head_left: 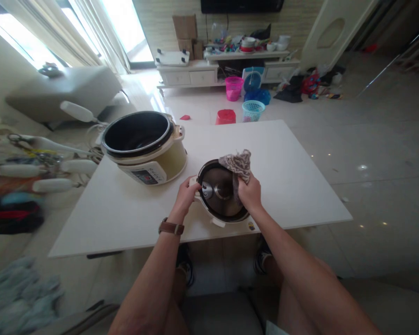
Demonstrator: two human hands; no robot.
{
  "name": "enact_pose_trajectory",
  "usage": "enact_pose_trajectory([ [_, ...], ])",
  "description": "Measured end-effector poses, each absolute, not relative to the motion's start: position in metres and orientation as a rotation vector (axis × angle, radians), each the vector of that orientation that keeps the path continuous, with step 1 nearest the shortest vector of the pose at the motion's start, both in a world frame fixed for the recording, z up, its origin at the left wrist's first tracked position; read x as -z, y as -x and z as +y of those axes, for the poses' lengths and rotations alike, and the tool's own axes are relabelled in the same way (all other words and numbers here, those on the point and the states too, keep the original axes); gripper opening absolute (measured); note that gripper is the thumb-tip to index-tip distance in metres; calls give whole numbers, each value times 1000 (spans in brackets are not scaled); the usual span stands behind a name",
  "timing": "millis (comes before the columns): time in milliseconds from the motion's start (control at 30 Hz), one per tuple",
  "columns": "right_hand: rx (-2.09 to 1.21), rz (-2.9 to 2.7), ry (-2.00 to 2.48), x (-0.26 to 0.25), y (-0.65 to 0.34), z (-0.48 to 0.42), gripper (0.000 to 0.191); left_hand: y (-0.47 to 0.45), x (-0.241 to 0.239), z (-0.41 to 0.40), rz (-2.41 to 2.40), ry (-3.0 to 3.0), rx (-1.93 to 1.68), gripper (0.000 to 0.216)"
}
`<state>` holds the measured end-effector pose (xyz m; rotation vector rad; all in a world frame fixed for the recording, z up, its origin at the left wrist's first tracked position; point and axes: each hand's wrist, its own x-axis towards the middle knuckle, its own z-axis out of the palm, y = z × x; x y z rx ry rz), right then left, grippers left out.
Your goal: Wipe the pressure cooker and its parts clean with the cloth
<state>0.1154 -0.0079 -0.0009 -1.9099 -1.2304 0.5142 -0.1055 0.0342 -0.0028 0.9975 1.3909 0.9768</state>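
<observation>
A round dark pot lid [212, 174] with a pale rim is tilted up at the front of the white table [286, 186], its inner side facing me. My left hand [187, 194] grips the lid's left edge by a white tab. In my right hand [249, 193] is a patterned brown-and-white cloth [238, 164], bunched against the lid's right side; part of it stands up above the fingers. To the left, an electric pressure cooker [171, 165] stands without its lid, its dark inner pot showing and its control panel turned towards me.
Left of the table are blurred white-handled items [52, 185] on a rack. Beyond it, a red stool [226, 117], a light blue basket [253, 110] and a pink basket [234, 88] stand on the floor. A small sticker [251, 226] lies near the table's front edge.
</observation>
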Motion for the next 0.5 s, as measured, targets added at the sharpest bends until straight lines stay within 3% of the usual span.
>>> enact_pose_trajectory([
  [267, -738, -2005, 1781, 11, -77, -22, 71, 102, 5, 32, 1322, -1111, -1075, 51],
  [500, -725, -2088, 2051, -9, -97, -12, 70, 104, 2, 27, 1333, -1115, -1060, 49],
])
